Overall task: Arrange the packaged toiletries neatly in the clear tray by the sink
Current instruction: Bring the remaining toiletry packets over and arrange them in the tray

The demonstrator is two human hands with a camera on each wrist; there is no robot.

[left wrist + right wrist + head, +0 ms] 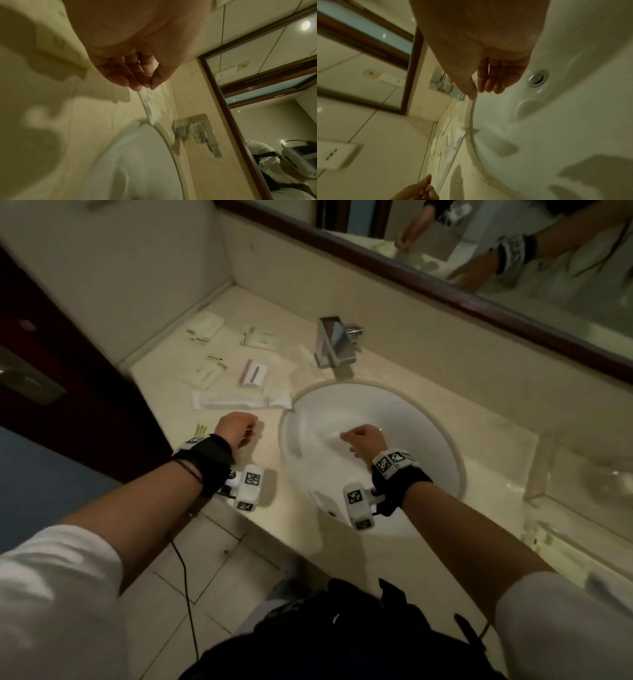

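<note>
Nearest, both forearms reach out from white sleeves, each wrist strapped with a black band carrying a small white camera block. The left hand [236,428] hangs above the bench [486,433] just left of the sink [438,446], its fingers loosely curled with the thumb tip close to the fingertips; the grip is narrow and holds nothing. The right hand [363,440] hangs over the white bowl of the sink, fingers likewise loosely bent and the thumb apart from them, its grip relaxed and empty. In the right wrist view the chrome drain [537,78] lies beyond the fingers.

Just past the left hand a long clear toothbrush packet [239,401] lies flat on the bench, one end reaching the sink rim. A little green-tipped packet [201,429] lies beside the left wrist. Farther back, a pink-edged packet [254,372] and several pale sachets [209,369] lie scattered over the left part of the bench, well apart from each other, up to the corner of the wall.

The clear tray [537,470] sits on the bench at the right of the sink, well apart from the scattered packets; what it holds is too blurred to tell. Behind the sink stands the square chrome tap [334,342], and beyond it the wood-framed mirror [513,302] shows both hands reflected.
</note>
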